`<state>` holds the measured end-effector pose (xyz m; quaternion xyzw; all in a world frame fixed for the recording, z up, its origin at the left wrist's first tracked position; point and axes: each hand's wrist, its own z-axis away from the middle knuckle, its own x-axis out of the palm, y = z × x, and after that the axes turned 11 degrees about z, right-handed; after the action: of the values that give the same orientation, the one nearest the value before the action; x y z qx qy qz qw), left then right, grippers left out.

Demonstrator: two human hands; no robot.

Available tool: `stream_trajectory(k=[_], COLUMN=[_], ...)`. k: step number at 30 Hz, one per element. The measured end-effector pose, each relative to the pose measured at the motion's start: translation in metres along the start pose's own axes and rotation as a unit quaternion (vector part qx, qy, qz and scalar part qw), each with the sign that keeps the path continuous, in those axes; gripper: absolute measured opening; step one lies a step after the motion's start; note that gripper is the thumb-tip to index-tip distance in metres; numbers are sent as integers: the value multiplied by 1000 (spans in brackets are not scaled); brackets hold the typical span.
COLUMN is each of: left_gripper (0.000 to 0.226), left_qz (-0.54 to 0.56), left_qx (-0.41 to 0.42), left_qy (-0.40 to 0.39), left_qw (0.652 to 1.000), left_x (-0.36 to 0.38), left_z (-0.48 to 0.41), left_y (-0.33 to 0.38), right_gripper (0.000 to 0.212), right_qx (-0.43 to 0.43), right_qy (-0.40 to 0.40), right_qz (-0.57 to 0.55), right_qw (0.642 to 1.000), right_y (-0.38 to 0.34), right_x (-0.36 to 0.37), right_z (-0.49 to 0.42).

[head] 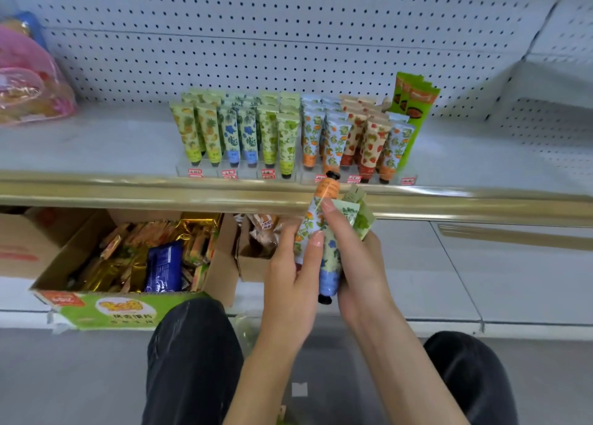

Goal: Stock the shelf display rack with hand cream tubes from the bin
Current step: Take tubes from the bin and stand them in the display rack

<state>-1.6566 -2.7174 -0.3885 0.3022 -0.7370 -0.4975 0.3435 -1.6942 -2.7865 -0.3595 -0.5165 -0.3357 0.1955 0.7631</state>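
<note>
Holding: the left hand [288,264] and the right hand [362,264] are both closed round a small bunch of hand cream tubes, lower middle of the frame, just under the shelf's gold front edge [128,188].
Bunch: an orange-capped tube [326,189] stands cap up. A blue-capped tube [329,277] lies against it cap down, and green-print tubes [365,216] fan out behind.
Left hand: its thumb lies across the front of the bunch, with the fingers curled behind the orange-capped tube.
Right hand: wrapped round the blue and green tubes, one finger laid on the front.
Display rack: a clear rack [247,172] sits on the shelf at mid-frame, its tubes standing cap down in columns by print.
Deciding relation: the orange-capped tube's long axis runs almost straight up the frame. Its cap points at the orange-fruit columns [312,139] directly above.
Judgement: that tube looks next to go in, and it would need turning end for end to match its neighbours.
Nearer hand: the two look about equally near.
Bin: I cannot make it out.
Elsewhere: an open carton of snack packs [106,309], lower left.
</note>
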Motion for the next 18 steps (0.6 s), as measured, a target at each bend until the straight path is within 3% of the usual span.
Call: stream_trajectory(k=[5,10,18], left_gripper=[16,26,25], left_qz=[-2,0,0], left_qx=[-19,-39,-136], left_qy=[-39,-71,-173], left_qw=[999,997,975], left_x=[-12,-22,-40], left_z=[-2,-8,-25], left_y=[-1,0,8], right_gripper=[52,45,56], right_qx=[47,33,15], right_qy=[-49,-63,-106], right_qz=[32,79,137], right_qw=[997,994,985], right_y=[-2,0,2], right_x=[-5,-4,-3], right_z=[-12,-19,-21])
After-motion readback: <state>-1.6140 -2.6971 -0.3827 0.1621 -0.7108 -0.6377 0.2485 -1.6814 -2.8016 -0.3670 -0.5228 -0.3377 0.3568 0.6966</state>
